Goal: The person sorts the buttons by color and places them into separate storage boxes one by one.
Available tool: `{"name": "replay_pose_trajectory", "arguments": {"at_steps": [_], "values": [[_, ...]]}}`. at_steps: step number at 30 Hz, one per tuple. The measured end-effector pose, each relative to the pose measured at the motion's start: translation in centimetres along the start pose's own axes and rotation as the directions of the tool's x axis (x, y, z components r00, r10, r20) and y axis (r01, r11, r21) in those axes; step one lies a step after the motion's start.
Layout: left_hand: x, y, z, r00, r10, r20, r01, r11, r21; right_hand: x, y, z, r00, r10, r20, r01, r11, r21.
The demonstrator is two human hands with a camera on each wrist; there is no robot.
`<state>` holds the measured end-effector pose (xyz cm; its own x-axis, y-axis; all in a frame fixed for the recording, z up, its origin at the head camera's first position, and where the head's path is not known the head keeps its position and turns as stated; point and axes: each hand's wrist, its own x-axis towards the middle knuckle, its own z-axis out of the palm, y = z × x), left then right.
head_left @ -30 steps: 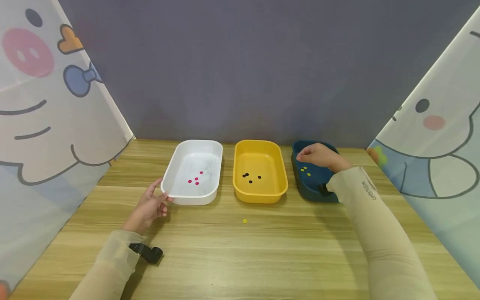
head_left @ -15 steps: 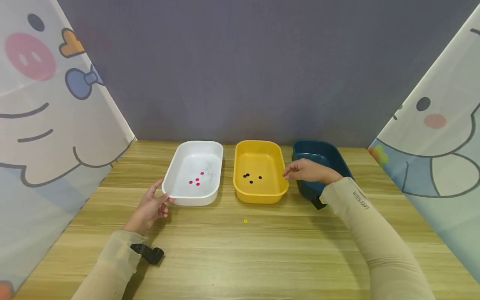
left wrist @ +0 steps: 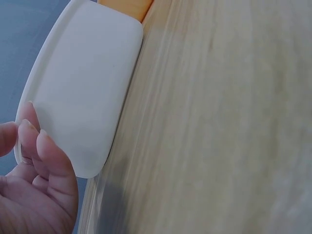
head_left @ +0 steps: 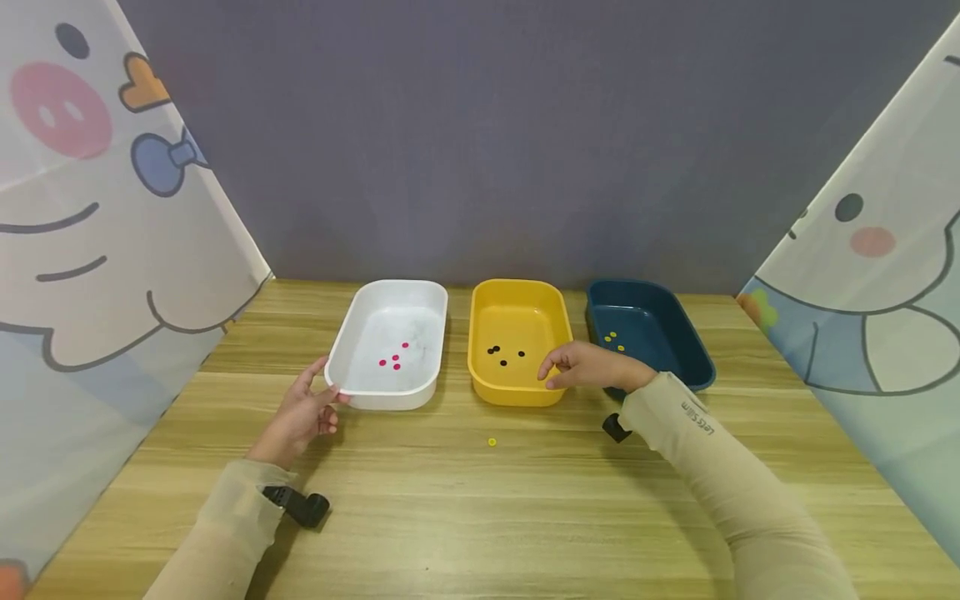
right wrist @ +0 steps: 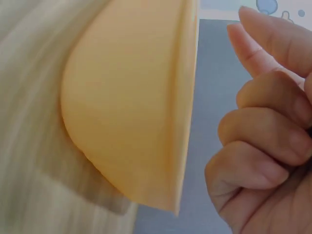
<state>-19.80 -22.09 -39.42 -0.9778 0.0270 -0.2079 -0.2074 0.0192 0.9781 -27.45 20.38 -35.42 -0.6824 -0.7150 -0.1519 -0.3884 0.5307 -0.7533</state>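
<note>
My left hand (head_left: 296, 421) holds the near left corner of the white tray (head_left: 390, 402), thumb and fingers at its rim. Several small pink buttons (head_left: 397, 367) lie in that tray. Over the near right corner of the yellow tray (head_left: 517, 397) hovers my right hand (head_left: 596, 368); in the right wrist view its thumb and index finger are apart with nothing between them, the other fingers loosely curled. Small black buttons (head_left: 503, 363) lie in the yellow tray. A single yellow button (head_left: 492, 442) lies on the table in front of it.
The dark blue tray (head_left: 663, 321), with small yellow buttons (head_left: 621, 348) inside, stands at the right, partly behind my right hand. A grey partition (head_left: 480, 150) rises behind the trays, and printed cartoon panels (head_left: 900, 250) flank the wooden table (head_left: 450, 525).
My right hand has left the dark blue tray and moved left and nearer, to the yellow tray's near right corner. The left hand has stayed at the white tray.
</note>
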Motion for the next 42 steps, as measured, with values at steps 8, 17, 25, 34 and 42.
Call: {"name": "replay_pose_trajectory", "arguments": {"at_steps": [8,17,25,34,42], "values": [[0.0,-0.1,0.1,1.0,-0.008,-0.009,0.008,1.0,0.009,0.0,0.0,1.7,0.999,-0.034,0.04,0.037,0.997,-0.064],[-0.1,-0.2,-0.1,1.0,-0.01,-0.018,0.01,1.0,0.008,-0.4,-0.2,3.5,0.992,-0.082,0.093,0.096,0.983,-0.158],[-0.3,-0.6,-0.4,0.999,-0.027,-0.025,0.027,1.0,0.006,0.2,-0.2,5.6,0.987,-0.035,0.156,0.056,0.99,-0.127],[-0.3,-0.7,-0.4,0.999,-0.044,-0.001,0.044,0.998,-0.052,2.3,-1.4,8.3,0.997,-0.03,0.066,0.042,0.981,-0.188],[0.1,-0.1,-0.3,1.0,-0.016,0.012,0.017,1.0,-0.021,3.1,-2.6,9.7,0.989,0.075,-0.13,-0.106,0.964,-0.246]]}}
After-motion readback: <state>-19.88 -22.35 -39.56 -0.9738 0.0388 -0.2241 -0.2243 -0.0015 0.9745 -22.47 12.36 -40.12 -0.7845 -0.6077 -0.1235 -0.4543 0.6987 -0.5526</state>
